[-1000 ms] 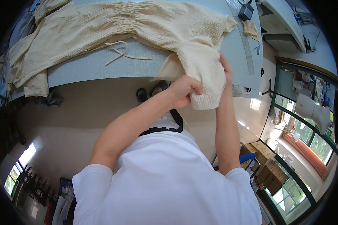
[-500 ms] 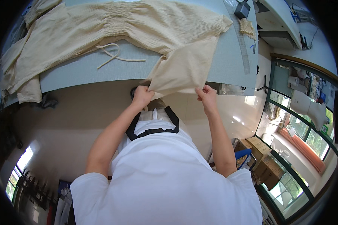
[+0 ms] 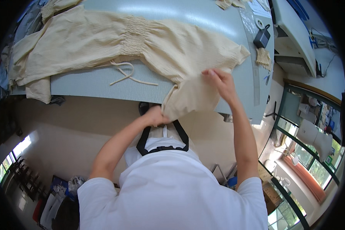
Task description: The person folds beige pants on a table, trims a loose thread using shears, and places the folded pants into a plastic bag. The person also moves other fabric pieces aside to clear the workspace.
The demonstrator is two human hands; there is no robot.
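A cream crinkled garment point(image 3: 92, 46) with a gathered, smocked band point(image 3: 135, 36) lies across the table. A smooth cream panel point(image 3: 197, 96) of it hangs over the front edge toward me. My left hand point(image 3: 156, 116), blurred, is closed on the panel's lower left corner, just below the table edge. Over the panel's upper right part is my right hand point(image 3: 223, 82), its fingers stretched to the left; no cloth shows in them. The panel's lower right edge hangs free of this hand. A thin cream tie cord point(image 3: 132, 76) lies on the table, left of the panel.
The pale blue table point(image 3: 115, 86) has a clear ruler point(image 3: 255, 73) along its right side. Nearby are a black block-shaped object point(image 3: 262, 37), a roll of tape point(image 3: 260, 24) and a small gathered cream piece point(image 3: 263, 57). Bluish cloth is piled at the far left.
My right hand has let go of the panel's lower right edge and moved up over the cloth. My left hand has come lower with its corner. The view has shifted.
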